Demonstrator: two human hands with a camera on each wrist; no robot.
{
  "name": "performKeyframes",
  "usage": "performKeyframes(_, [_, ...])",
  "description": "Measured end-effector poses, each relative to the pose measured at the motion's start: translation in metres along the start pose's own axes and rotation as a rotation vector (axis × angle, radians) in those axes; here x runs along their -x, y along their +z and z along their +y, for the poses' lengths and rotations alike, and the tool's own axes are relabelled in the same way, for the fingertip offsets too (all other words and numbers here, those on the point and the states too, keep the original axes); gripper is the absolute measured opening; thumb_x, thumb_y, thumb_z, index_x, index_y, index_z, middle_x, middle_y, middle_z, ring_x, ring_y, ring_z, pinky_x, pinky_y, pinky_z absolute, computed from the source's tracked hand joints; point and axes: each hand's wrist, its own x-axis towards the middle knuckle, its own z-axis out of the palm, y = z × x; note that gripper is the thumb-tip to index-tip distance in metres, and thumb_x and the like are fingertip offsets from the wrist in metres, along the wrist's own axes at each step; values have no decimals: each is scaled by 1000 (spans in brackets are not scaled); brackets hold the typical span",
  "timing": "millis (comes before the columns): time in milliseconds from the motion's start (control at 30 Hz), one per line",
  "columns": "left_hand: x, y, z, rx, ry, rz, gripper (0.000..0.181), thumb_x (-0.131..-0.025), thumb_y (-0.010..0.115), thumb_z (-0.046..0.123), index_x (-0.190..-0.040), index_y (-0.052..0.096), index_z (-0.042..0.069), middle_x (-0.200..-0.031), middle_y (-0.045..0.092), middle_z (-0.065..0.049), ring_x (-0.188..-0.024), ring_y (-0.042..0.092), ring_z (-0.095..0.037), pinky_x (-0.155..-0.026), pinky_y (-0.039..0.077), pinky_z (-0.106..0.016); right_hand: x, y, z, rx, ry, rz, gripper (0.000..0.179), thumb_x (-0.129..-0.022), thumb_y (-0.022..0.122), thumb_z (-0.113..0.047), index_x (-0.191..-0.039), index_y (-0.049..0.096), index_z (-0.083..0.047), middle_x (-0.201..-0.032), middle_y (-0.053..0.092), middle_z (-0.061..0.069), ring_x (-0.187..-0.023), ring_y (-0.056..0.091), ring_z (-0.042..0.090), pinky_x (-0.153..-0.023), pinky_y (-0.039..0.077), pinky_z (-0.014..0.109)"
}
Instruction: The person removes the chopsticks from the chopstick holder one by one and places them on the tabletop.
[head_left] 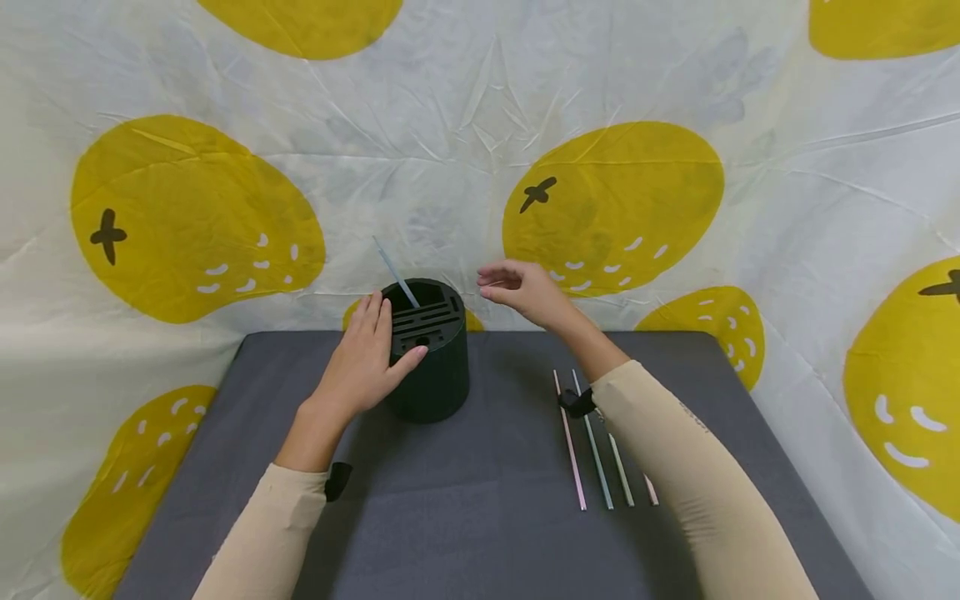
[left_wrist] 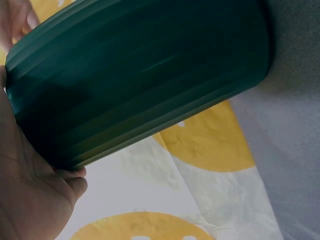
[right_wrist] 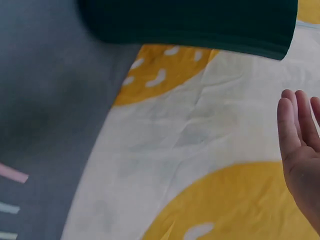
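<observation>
A dark green cylindrical organizer [head_left: 431,379] with a slotted top stands upright at the table's back. One thin pale blue straw-like stick [head_left: 395,271] leans in its large rear opening. My left hand [head_left: 363,358] rests on the organizer's left rim, fingers extended along the side and thumb across the front edge; the left wrist view shows this hand [left_wrist: 35,185] against its top end. To the organizer's right, apart from it, my right hand [head_left: 521,292] hovers in the air. In the right wrist view its fingers [right_wrist: 290,122] look fairly straight, and no held thing shows.
Several thin sticks lie roughly side by side on the dark grey table [head_left: 480,517]: a pink stick [head_left: 570,446], a blue stick [head_left: 597,458], a green stick [head_left: 621,471] and another partly under my right forearm. A white cloth [head_left: 420,192] with yellow fruit shapes hangs behind.
</observation>
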Motion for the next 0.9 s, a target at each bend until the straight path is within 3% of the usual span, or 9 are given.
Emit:
performKeyframes(167, [1, 0, -1, 3, 4, -1, 107, -99, 33, 78, -164, 8, -2, -174, -4, -18, -161, -1, -38, -128, 13, -59, -29, 19, -16, -61, -25, -38, 43, -101, 69, -21, -141, 62, -5, -135, 67, 15, -123, 66, 24, -105, 54, 42])
performKeyframes(400, [3, 0, 1, -2, 1, 1, 107, -99, 34, 78, -165, 8, -2, -174, -4, -18, -161, -1, -38, -128, 14, -59, -59, 37, -34, 40, -59, -95, 44, -104, 65, -22, -144, 60, -6, -139, 66, 12, -128, 62, 23, -109, 52, 40])
performKeyframes(600, [3, 0, 2, -6, 13, 1, 107, -99, 35, 78, -165, 8, -2, -174, -5, -18, -161, 0, -39, -128, 15, -59, -73, 45, -45, 134, -59, -115, 45, -103, 66, -22, -144, 60, -5, -136, 67, 9, -127, 63, 24, -108, 52, 37])
performKeyframes(900, [3, 1, 5, 3, 22, 8, 106, -99, 35, 77, -164, 10, -3, -174, -5, -17, -161, 0, -39, -128, 15, -59, -87, 62, -52, 146, -31, -181, 39, -107, 58, -13, -145, 60, -6, -141, 65, 9, -132, 60, 22, -110, 50, 33])
